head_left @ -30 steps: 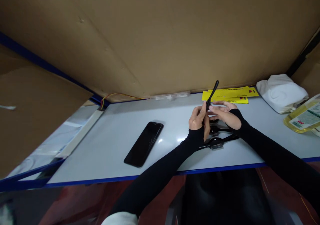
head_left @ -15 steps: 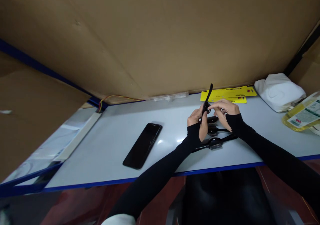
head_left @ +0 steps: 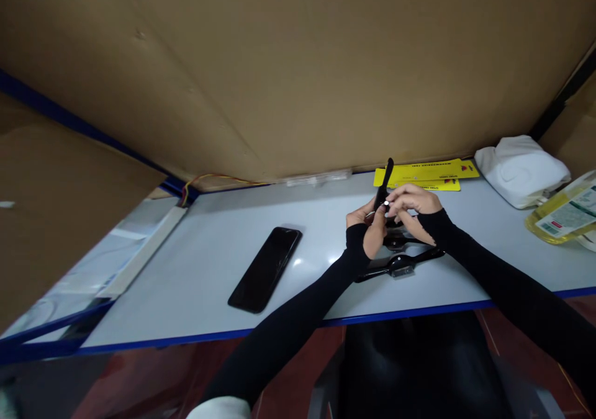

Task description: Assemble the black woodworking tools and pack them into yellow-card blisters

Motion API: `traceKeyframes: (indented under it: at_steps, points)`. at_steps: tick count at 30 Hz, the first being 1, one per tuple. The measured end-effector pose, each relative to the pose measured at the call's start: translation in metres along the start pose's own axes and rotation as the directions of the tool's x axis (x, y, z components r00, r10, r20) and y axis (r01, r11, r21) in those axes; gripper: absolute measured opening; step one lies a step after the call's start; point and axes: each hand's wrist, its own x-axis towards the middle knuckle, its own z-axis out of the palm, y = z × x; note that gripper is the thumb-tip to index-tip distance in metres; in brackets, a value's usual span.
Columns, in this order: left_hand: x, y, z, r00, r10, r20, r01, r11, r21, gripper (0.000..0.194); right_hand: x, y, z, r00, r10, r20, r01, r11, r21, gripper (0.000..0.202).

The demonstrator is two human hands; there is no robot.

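My left hand (head_left: 369, 225) is closed around a black spokeshave (head_left: 384, 180), held above the table with one handle pointing up and away. At the tool's middle a small bright round part shows, and the closed fingertips of my right hand (head_left: 412, 204) pinch there. My fingers partly hide the tool's body. Under my hands more black spokeshaves lie on the table; the nearest spokeshave (head_left: 399, 262) has a metal blade plate at its centre. Others are partly covered by my hands.
A black phone (head_left: 265, 270) lies left of my arms on the pale table (head_left: 186, 270). Behind my hands are yellow printed cards (head_left: 426, 172). To the right stand a white bundle (head_left: 521, 171) and a bottle of yellow liquid (head_left: 565, 211). Clear plastic (head_left: 319, 179) lies by the cardboard wall.
The held spokeshave has turned and shifted slightly left, and its bright round part now shows. My right fingers have drawn closer together on its middle.
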Motion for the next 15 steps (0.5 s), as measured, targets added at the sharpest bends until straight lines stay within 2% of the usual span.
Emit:
traceKeyframes:
  at_steps: [4,6,7,9,10,12,14,15]
  points:
    - [0.001,0.001,0.001,0.999,-0.050,0.002,0.050,0.997,-0.061,0.065,0.001,0.008,0.002,1.000,0.023,0.017,-0.023,1.000,-0.005,0.015]
    - [0.002,0.000,-0.001,1.000,-0.021,-0.014,0.021,1.000,-0.011,0.060,0.003,0.012,-0.001,0.993,0.115,-0.029,-0.114,0.992,0.061,0.012]
    - [0.003,-0.001,-0.003,0.999,0.023,-0.022,-0.022,0.999,0.040,0.057,0.004,0.013,-0.002,0.980,0.195,-0.052,-0.186,0.972,0.143,0.013]
    - [0.005,-0.004,-0.007,0.977,0.211,-0.021,-0.203,0.958,0.201,0.048,0.008,0.016,-0.004,0.926,0.374,-0.047,-0.332,0.868,0.370,0.024]
    - [0.005,-0.005,-0.009,0.939,0.345,-0.001,-0.328,0.895,0.302,0.044,0.010,0.017,-0.003,0.894,0.448,-0.012,-0.389,0.790,0.473,0.030]
    - [0.004,-0.008,-0.011,0.807,0.579,0.113,-0.555,0.680,0.479,0.040,0.013,0.018,0.003,0.846,0.528,0.071,-0.463,0.663,0.588,0.037]
    - [0.002,-0.012,-0.009,0.688,0.681,0.252,-0.668,0.460,0.585,0.042,0.015,0.019,0.013,0.827,0.552,0.111,-0.497,0.622,0.605,0.041]
    - [0.000,-0.014,-0.008,0.655,0.693,0.302,-0.689,0.383,0.616,0.043,0.016,0.018,0.018,0.827,0.552,0.108,-0.498,0.628,0.598,0.043]
